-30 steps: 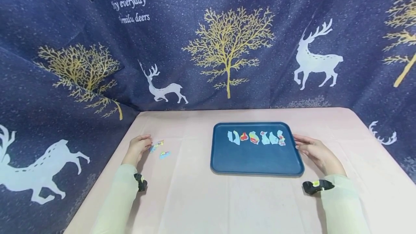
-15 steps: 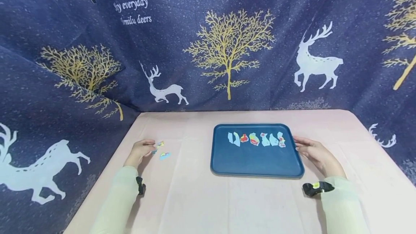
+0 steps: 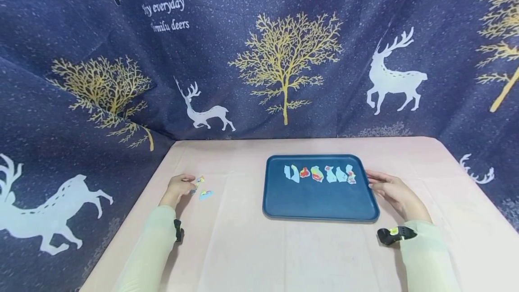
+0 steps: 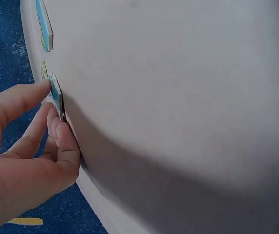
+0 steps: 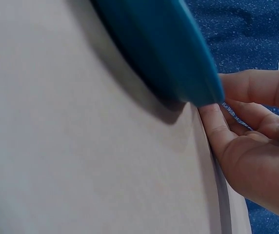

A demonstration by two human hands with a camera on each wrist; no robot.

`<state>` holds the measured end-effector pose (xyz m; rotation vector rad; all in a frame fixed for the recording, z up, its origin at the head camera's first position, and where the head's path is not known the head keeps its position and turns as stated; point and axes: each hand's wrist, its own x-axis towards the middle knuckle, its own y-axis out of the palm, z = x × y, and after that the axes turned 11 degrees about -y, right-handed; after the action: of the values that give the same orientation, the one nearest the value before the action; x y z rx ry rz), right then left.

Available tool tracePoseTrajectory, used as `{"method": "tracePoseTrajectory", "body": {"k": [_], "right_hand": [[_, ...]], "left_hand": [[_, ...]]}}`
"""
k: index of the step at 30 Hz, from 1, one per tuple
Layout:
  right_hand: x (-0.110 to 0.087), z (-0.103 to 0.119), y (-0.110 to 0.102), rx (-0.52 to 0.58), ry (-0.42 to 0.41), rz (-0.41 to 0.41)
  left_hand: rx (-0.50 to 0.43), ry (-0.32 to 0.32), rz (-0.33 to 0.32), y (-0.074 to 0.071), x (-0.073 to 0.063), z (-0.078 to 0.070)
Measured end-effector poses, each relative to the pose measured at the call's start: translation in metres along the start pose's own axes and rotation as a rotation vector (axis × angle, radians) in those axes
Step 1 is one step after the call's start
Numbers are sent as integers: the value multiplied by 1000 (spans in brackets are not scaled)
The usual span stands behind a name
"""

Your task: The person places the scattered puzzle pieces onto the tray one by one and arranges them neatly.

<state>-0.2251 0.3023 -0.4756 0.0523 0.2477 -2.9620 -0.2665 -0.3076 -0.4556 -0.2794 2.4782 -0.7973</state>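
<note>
On the left of the table, my left hand [image 3: 179, 187] pinches a flat, light-blue printed puzzle piece [image 4: 57, 95] by its edge between thumb and fingers. That piece stays close to the cloth, partly covered by the fingers. Just beyond the fingertips shows a yellowish piece [image 3: 201, 179], and a blue one with yellow and pink print [image 3: 206, 195] lies to the right. My right hand [image 3: 394, 190] touches the right rim of the dark blue tray [image 3: 318, 202], its fingers fairly straight and the thumb at the lower edge. Several irregular pieces [image 3: 317, 173] form a row along the tray's far side.
Pale pink cloth [image 3: 243, 238] covers the table. Behind and to both sides hangs a dark blue curtain [image 3: 259, 102] printed with white deer and golden trees. Each wrist carries a black camera band [image 3: 396, 235].
My left hand has shifted slightly to the right over the pieces, its fingers coming together on one. The right hand stays at the tray rim, and the tray pieces keep their places.
</note>
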Motion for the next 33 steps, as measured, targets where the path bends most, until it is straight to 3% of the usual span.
{"method": "tracePoseTrajectory", "body": {"k": [14,25,33], "right_hand": [[1,0,-1,7,-17,5],[0,-1,0,18,-14,2],[1,-1,0,7,13,-5]], "left_hand": [[-41,39,5,-3,-2,-2],[-56,22,0,1,-4,-1],[-186,-28,38,3,0,-6]]}}
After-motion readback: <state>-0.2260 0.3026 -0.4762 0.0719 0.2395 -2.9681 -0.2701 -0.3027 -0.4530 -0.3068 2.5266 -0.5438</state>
